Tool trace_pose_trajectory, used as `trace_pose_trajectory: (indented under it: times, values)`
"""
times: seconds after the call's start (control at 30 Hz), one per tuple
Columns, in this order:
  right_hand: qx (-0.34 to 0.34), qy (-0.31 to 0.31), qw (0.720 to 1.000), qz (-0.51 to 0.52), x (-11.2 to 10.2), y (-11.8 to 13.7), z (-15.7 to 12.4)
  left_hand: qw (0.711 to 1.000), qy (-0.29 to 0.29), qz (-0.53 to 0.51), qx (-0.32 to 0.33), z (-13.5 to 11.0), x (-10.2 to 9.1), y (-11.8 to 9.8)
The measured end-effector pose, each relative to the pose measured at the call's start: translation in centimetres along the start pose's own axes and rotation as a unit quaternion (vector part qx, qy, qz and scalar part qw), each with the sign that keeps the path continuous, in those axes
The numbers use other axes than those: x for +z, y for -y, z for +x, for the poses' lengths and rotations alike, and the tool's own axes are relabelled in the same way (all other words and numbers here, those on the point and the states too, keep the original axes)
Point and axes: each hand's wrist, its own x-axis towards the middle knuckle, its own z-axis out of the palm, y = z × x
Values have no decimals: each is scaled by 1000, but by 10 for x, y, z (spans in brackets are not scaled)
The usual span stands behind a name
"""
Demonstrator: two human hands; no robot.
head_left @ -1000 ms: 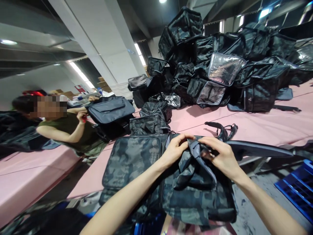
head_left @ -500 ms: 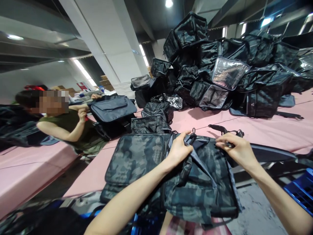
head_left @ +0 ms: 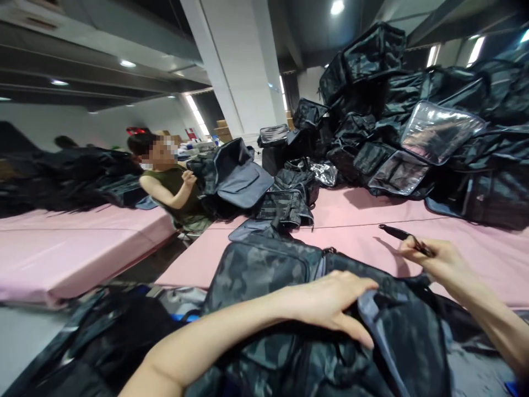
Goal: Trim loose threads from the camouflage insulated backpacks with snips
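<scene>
A dark camouflage bag (head_left: 264, 270) with grey trim lies spread in front of me, its part nearer me bunched up. My left hand (head_left: 330, 300) rests across that part, thumb and fingers apart beside a grey-edged fold (head_left: 374, 317). To the right, my right hand (head_left: 444, 264) is raised over the pink table cover with its fingers closed. They pinch a narrow black strip (head_left: 394, 232) that looks like a strap; its exact kind is unclear. One end points to the left, away from the hand.
A large heap of camouflage bags (head_left: 372, 110) stands on the pink-covered table (head_left: 343, 212). At the left a co-worker (head_left: 173, 193) sits by an open bag with a grey flap (head_left: 246, 184). Dark bags (head_left: 82, 347) lie at my lower left. A pale pillar (head_left: 243, 66) rises behind.
My view has swung left. My left hand has let go of the pinched fabric and spread out on the bag. My right hand has lifted off the bag and holds the black strip.
</scene>
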Motion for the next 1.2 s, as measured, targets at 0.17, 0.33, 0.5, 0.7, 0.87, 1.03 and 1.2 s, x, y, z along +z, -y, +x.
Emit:
trace_pose_trajectory:
  times: [0.17, 0.33, 0.5, 0.7, 0.87, 1.03, 1.2]
  values:
    - [94, 100, 988, 70, 55, -1, 0, 988, 63, 85, 110, -28, 23, -8]
    - [187, 128, 964, 138, 85, -11, -30, 981, -67, 165, -83, -48, 17, 11]
    - [117, 161, 975, 100, 75, -12, -38, 984, -62, 52, -157, -42, -1, 27]
    - [74, 182, 980, 42, 65, -9, -43, 980, -59, 35, -189, -26, 0, 23]
    - [112, 140, 983, 35, 59, -16, -49, 974, -89, 93, -188, -12, 9, 16]
    - [110, 107, 988, -28, 53, -24, -59, 976, -77, 68, -190, -4, 11, 18]
    - [67, 122, 988, -74, 57, -19, -66, 983, -68, 37, -164, -3, 12, 22]
